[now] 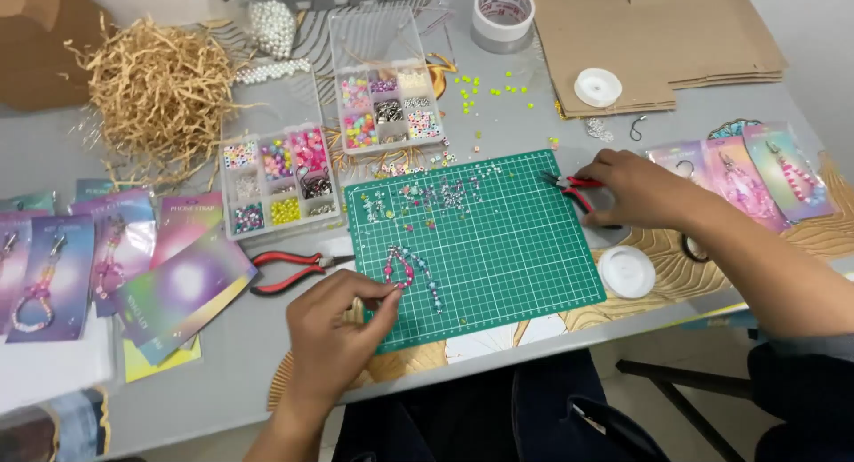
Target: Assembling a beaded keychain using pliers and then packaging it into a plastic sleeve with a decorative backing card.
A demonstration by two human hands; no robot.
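Nearest the camera, the left hand [334, 337] is pinched at its fingertips on a beaded strand [411, 275], which lies on the green cutting mat [507, 249]. Red-handled pliers [569, 188] are gripped by the right hand [636, 191] at the mat's far right corner. A second pair of pliers [289, 271] and two bead boxes [280, 179] are seen beside the mat.

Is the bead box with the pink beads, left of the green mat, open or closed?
Open. The bead box has its clear lid tipped back behind it, and the compartments lie uncovered.
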